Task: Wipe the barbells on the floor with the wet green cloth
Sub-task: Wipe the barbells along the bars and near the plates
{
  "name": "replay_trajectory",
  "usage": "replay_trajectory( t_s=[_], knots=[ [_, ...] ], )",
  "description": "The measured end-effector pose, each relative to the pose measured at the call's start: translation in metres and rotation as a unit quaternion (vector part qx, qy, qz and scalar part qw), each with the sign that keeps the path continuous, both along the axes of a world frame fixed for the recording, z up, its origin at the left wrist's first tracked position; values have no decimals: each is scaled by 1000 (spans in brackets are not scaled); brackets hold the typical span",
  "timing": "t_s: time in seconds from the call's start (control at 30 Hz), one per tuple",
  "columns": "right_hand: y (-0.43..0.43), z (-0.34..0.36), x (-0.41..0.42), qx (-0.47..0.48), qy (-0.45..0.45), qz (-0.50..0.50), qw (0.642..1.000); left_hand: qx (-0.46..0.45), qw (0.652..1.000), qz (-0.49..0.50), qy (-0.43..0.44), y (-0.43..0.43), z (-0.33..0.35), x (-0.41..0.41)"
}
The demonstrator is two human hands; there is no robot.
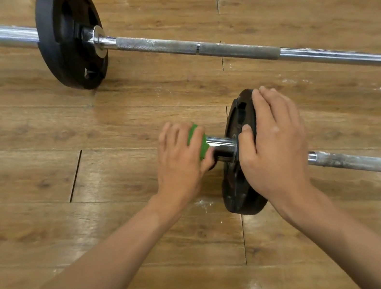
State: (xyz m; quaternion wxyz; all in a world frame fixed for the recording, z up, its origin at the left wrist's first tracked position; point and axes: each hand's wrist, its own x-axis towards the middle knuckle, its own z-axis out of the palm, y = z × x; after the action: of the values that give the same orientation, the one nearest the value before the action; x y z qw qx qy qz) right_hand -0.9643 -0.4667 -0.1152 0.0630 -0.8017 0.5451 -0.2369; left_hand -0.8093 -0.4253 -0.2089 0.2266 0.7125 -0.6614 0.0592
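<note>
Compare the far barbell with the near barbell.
The far barbell lies untouched; the near barbell is handled: the left hand wraps the green cloth round its sleeve, the right hand grips its plate. The far barbell's sleeve runs out of view at left; the near barbell's ends at the cloth. The near barbell's shaft looks more white-smeared than the far barbell's. Both lie on the wooden floor, each with a black plate.

A: Supporting surface?
B: Wooden plank floor (25,179).
A: Items resting on it?
B: Two: far barbell (156,45) on far plate (61,32); near barbell (364,163) on near plate (239,191). White powder patch (203,202) just beside near plate.
</note>
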Motion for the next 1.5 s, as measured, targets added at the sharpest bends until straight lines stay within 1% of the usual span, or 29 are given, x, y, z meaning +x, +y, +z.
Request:
replay_trajectory(
  t_s=[0.07,0.2,0.27,0.33,0.4,0.47,0.53,0.57,0.63,0.7,0.77,0.83,0.87,0.93,1.0,1.07,1.13,1.2,1.27,1.3,1.33,1.4,1.5],
  knots=[
    [3,-2,-2,-11,-3,3,1000,3,999,-40,-31,-7,8,-17],
    [15,-5,-6,-33,-16,17,999,19,994,-104,-13,-2,17,-24],
    [25,-8,-9,-49,-21,25,998,19,989,-145,-36,8,15,-18],
    [35,-10,-12,-63,-24,33,997,21,985,-160,-68,15,14,-10],
    [41,-12,-15,-76,-25,36,996,43,989,-124,-73,15,18,-6],
    [47,-14,-17,-88,-22,38,995,72,995,-36,-55,8,24,-3],
    [50,-13,-18,-85,-15,36,996,70,997,36,-22,2,28,1],
    [50,-10,-17,-74,-8,30,997,64,997,48,-12,3,28,0],
    [44,-1,-12,-40,19,10,999,47,998,27,-13,11,21,-12],
    [35,5,-6,-20,53,-4,998,31,999,-41,-9,28,13,-31],
    [32,6,-4,-10,59,-1,998,26,996,-86,-24,42,8,-38],
    [36,3,-8,-10,52,9,999,27,994,-101,-41,41,10,-25],
    [39,2,-11,-15,51,14,998,36,994,-89,-48,37,12,-19],
    [44,-2,-13,-25,49,25,998,73,996,-27,-51,27,19,-8],
    [48,-3,-12,-37,42,24,998,105,994,21,-22,15,26,-2],
    [51,-4,-12,-50,30,27,998,113,993,32,-7,15,27,-9],
    [56,-5,-14,-57,20,35,998,90,996,-11,-12,26,25,-26],
    [60,-6,-17,-67,9,43,997,62,994,-86,-10,38,23,-41],
    [63,-6,-18,-70,0,52,996,59,989,-138,-3,38,25,-37],
    [63,-7,-19,-69,-3,56,996,65,987,-146,-12,34,26,-29],
    [63,-8,-20,-68,-7,57,996,76,987,-135,-29,31,27,-20],
    [62,-9,-21,-64,-13,58,996,96,991,-78,-49,29,28,0],
    [59,-8,-19,-60,-17,48,997,108,994,-25,-14,29,29,17]
  ],
)
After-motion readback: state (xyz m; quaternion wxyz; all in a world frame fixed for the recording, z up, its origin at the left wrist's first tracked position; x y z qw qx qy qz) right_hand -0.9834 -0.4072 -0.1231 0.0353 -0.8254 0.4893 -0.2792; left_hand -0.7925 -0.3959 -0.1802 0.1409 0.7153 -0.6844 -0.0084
